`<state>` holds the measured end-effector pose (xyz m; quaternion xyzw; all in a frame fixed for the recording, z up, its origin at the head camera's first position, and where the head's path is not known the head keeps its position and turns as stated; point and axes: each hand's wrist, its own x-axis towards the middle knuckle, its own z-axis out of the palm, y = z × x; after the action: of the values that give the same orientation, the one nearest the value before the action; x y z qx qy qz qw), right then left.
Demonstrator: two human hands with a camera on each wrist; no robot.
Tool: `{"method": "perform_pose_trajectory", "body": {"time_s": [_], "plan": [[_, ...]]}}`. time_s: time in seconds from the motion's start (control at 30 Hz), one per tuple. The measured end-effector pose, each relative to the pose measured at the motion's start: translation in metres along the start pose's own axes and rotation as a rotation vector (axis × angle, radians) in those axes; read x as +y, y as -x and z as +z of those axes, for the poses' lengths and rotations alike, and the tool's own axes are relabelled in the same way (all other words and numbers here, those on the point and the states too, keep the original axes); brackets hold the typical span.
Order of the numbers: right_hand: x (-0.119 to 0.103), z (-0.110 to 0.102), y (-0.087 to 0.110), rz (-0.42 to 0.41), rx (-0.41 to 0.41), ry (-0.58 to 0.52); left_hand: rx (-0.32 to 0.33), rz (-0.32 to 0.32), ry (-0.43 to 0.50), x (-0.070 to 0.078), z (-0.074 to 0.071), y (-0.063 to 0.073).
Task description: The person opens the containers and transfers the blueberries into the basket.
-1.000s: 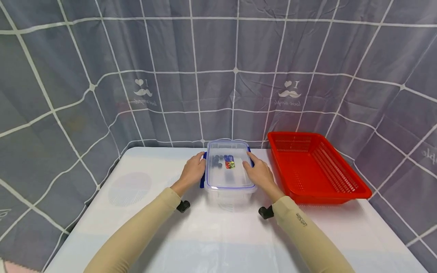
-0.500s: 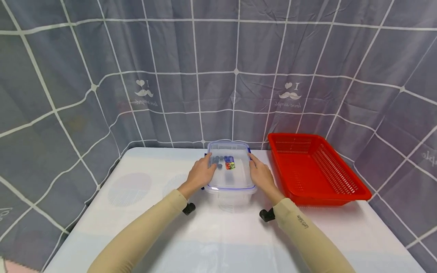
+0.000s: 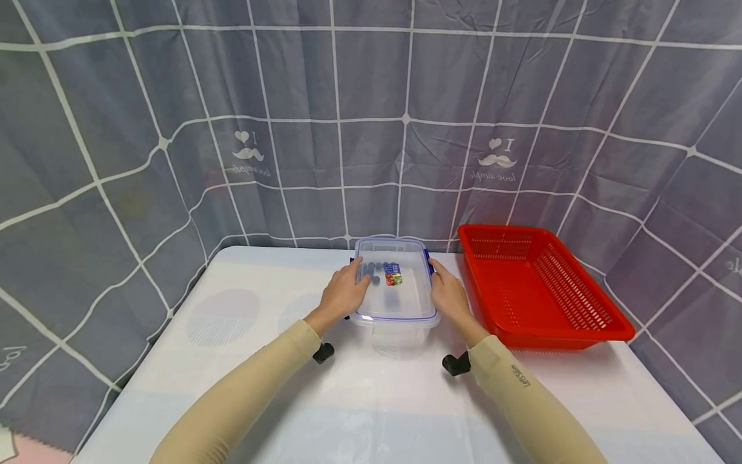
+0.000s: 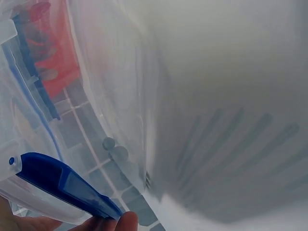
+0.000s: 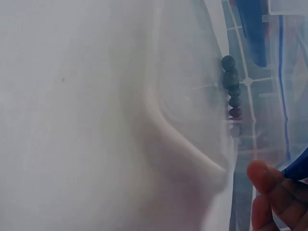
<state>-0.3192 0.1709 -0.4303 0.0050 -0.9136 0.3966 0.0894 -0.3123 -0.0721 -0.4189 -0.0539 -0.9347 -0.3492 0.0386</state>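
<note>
A clear plastic food container [image 3: 400,301] with a blue-lined lid and a fruit label [image 3: 393,274] stands on the table. Several small dark round things [image 5: 231,79], like blueberries, show through its wall. My left hand [image 3: 342,295] grips the container's left edge, thumb over the lid. In the left wrist view, its fingertips [image 4: 127,222] touch a blue latch [image 4: 60,180] that stands out from the side. At the right edge, my right hand [image 3: 450,296] has curled fingers [image 5: 262,177] at another blue latch [image 5: 297,166], partly cut off by the frame.
A red perforated plastic basket [image 3: 539,283] stands right of the container, close to the right arm. The table [image 3: 371,419] has a white cover. A grey checked curtain [image 3: 371,154] hangs right behind the table's back edge.
My left hand has moved right, from beside the swung-out left latch to over the lid's edge. My right thumb has left the lid top, and that hand has shifted slightly right.
</note>
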Motion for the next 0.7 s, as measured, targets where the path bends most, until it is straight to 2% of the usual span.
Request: {"method": "perform_pose_trajectory", "body": {"time_s": [0.1, 0.3, 0.47, 0.57, 0.7], "plan": [[0.007, 0.0, -0.001, -0.012, 0.005, -0.033, 0.006, -0.001, 0.011, 0.0, 0.001, 0.001], [0.02, 0.003, 0.005, 0.034, -0.05, -0.049, 0.007, -0.016, 0.01, -0.002, 0.001, 0.002], [0.011, 0.0, 0.001, 0.081, -0.019, -0.123, 0.027, 0.006, 0.058, -0.002, 0.0, -0.001], [0.003, -0.001, 0.0, 0.126, -0.069, -0.141, 0.042, 0.006, 0.093, -0.003, 0.0, -0.003], [-0.003, 0.001, 0.0, 0.181, -0.139, -0.163, 0.035, -0.024, 0.146, -0.004, 0.002, -0.003]]}}
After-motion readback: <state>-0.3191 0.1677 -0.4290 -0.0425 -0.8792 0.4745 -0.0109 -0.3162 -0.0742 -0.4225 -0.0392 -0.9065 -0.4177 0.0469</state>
